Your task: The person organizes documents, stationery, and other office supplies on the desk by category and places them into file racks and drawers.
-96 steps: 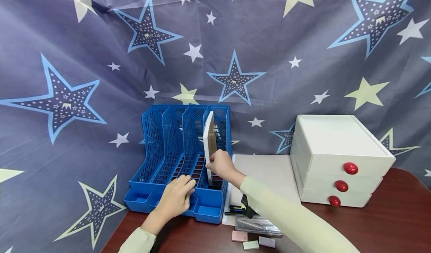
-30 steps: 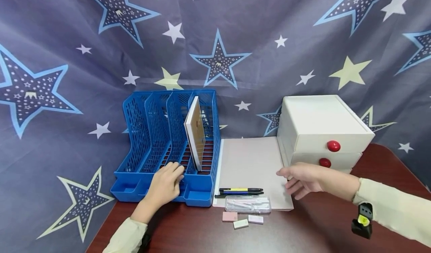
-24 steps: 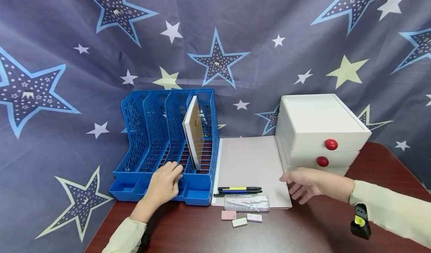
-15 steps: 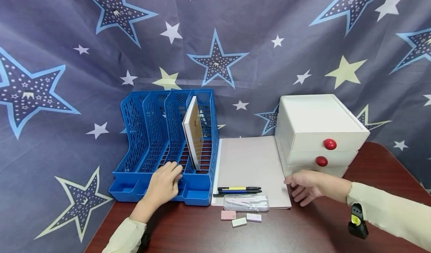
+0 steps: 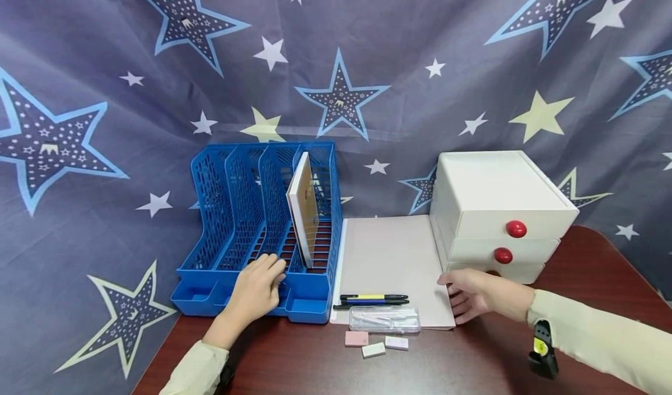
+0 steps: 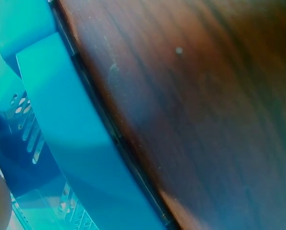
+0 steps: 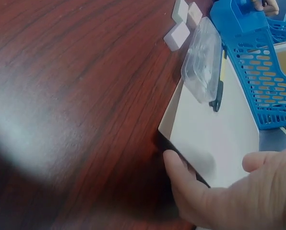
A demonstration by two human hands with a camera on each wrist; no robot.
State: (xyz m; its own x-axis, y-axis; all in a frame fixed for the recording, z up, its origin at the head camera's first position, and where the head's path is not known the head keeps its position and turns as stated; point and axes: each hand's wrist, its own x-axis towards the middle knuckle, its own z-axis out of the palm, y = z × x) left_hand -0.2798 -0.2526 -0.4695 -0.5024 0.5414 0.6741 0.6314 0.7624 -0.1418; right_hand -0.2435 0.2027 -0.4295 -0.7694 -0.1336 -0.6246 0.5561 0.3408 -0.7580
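My left hand (image 5: 255, 289) grips the front edge of the blue file rack (image 5: 310, 306), fingers curled over it; the fingertips are mostly hidden. A brown-covered notebook (image 5: 304, 214) leans in the rack's rightmost compartment. At the right edge of a large pale flat folder or pad (image 5: 388, 252), my right hand (image 5: 469, 293) has its thumb over the top surface and its fingers along the side edge, as the right wrist view (image 7: 215, 199) shows. Pens (image 5: 374, 297) and a clear plastic case (image 5: 384, 320) lie on the folder's front part.
Right behind my right hand stands a white drawer unit (image 5: 504, 185) with red knobs. Pink (image 5: 356, 339), green (image 5: 373, 350) and lilac (image 5: 396, 343) erasers lie on the dark wooden table (image 5: 315, 371). A starry cloth (image 5: 388, 45) hangs behind.
About three seconds ago my right hand held the notebook in the rack; it has let go and moved right. Lately it came down to the folder's edge. My left hand stays put.
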